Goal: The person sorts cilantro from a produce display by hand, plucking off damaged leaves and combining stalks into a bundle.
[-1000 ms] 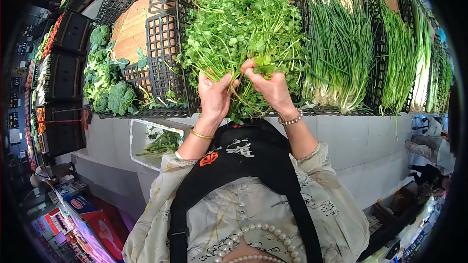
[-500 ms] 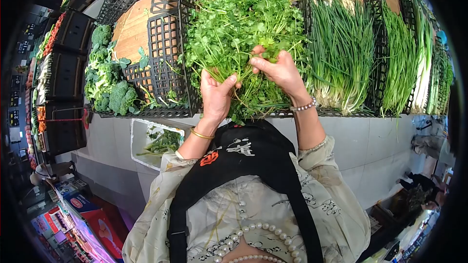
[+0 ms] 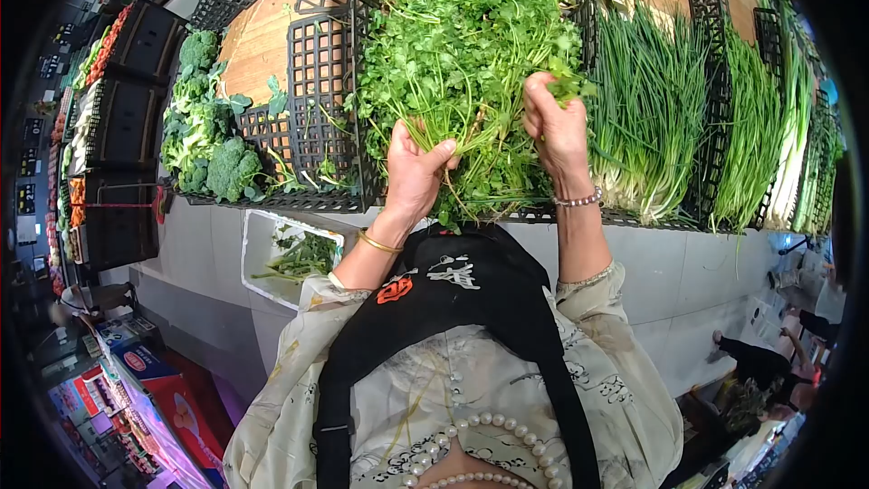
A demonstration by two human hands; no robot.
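Has the leafy bunch [image 3: 439, 129] gripped by the stems in the left hand [image 3: 415, 167], with thumb and curled fingers [image 3: 403, 135] closed on them, over the near part of the heaped greens [image 3: 480, 36]. Has a small leafy sprig [image 3: 568, 86] pinched in the right hand [image 3: 561, 134], with fingers folded in, near the heap's right side and apart from the bunch. Cannot tell how hard. Best to hold the stems snugly without crushing, support the bunch low, and draw out single sprigs gently between thumb and forefinger.
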